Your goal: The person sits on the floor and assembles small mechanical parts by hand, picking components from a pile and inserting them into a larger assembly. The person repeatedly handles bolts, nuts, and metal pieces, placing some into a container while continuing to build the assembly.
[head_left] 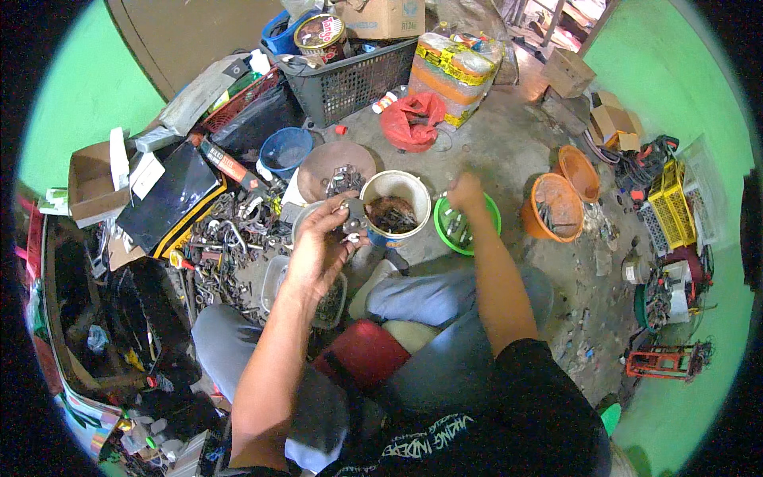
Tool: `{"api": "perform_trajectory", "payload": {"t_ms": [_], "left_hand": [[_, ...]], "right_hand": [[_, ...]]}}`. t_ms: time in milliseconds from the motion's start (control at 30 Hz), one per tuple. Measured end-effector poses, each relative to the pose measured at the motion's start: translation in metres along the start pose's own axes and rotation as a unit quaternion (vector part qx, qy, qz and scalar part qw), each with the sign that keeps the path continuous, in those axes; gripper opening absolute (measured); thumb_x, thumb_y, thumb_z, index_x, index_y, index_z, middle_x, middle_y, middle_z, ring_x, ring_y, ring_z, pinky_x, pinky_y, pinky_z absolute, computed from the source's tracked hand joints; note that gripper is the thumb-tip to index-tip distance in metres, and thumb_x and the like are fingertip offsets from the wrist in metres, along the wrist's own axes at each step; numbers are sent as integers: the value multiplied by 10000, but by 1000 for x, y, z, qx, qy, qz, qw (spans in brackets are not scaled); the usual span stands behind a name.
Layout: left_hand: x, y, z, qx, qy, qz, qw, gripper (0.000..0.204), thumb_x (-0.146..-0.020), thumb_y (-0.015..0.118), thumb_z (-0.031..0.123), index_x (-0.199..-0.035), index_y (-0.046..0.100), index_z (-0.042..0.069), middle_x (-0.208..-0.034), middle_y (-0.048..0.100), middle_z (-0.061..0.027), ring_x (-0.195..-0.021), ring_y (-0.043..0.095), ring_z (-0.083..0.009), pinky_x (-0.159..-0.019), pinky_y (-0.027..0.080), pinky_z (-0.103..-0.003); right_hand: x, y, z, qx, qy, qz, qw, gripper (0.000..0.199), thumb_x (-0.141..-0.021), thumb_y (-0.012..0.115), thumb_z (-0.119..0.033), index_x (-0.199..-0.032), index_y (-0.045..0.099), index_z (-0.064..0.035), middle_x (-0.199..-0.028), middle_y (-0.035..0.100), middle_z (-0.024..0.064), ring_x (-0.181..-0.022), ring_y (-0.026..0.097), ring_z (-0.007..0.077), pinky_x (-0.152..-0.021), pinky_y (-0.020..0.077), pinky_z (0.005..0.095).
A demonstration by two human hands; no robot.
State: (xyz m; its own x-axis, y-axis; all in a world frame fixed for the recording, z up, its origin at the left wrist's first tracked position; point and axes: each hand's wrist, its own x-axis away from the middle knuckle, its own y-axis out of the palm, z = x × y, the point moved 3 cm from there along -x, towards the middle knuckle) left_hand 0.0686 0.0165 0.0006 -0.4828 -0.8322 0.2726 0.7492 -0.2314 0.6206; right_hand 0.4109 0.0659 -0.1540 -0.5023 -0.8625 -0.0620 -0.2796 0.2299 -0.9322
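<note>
My left hand [322,238] is closed around a small dark metal part [354,211], with a shiny bit near its fingertips; it is beside the rim of a white bucket [395,179]. Rusty brown residue and metal pieces lie inside that bucket. Above a round bright green basket [493,230], my right hand [467,195] has its fingers drawn together; what they pinch, if anything, is too blurred to make out. Several silvery metal pieces [456,226] rest in the basket. Left of the bucket, a brown round dish [322,163] holds a heap of small metal parts.
Loose tools and metal parts [218,274] cover the floor at left. Near my left forearm is a clear plastic tub [334,314]. Two orange buckets [556,219] stand at right. Behind are a blue basin [286,151], a red plastic bag [413,121] and a grey crate [350,83].
</note>
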Motion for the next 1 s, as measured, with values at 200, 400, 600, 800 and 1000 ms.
{"api": "perform_trajectory", "payload": {"t_ms": [200,400,600,800,1000], "left_hand": [[-9,8,-11,-26,8,4,1000,334,-974,564,132,-1282,528,6,-1049,647,-91,-894,652,-186,-777,583,-365],[-5,-1,-8,-49,27,-4,998,391,-965,597,192,-1291,492,1,-1136,612,-113,-946,653,-225,-817,583,-399],[11,-13,22,51,101,25,993,337,-970,582,130,-1261,468,4,-1132,600,-132,-978,653,-275,-904,569,-491],[49,-39,66,112,203,35,972,331,-932,639,135,-1214,500,33,-1172,597,-136,-1094,615,-281,-944,542,-524],[116,-67,117,105,327,44,938,373,-899,681,136,-1210,487,66,-1119,622,-148,-1034,646,-285,-943,546,-477]], "right_hand": [[26,43,29,18,104,-112,988,286,-759,644,-141,-1011,676,-9,-1044,668,257,-989,646,427,-843,528,468],[48,68,50,33,88,-142,985,338,-799,635,-162,-1105,668,-21,-1130,656,240,-1077,627,401,-895,506,470],[12,35,7,-82,89,60,991,297,-815,626,-155,-1071,677,-13,-1046,674,257,-978,659,396,-882,506,462],[36,-59,-123,-484,-146,21,863,192,-942,513,-36,-1074,649,-2,-937,662,84,-720,632,107,-584,507,262],[147,-205,-266,-469,-331,-50,817,172,-931,557,-9,-1083,636,-2,-943,683,96,-843,647,135,-747,510,260]]}}
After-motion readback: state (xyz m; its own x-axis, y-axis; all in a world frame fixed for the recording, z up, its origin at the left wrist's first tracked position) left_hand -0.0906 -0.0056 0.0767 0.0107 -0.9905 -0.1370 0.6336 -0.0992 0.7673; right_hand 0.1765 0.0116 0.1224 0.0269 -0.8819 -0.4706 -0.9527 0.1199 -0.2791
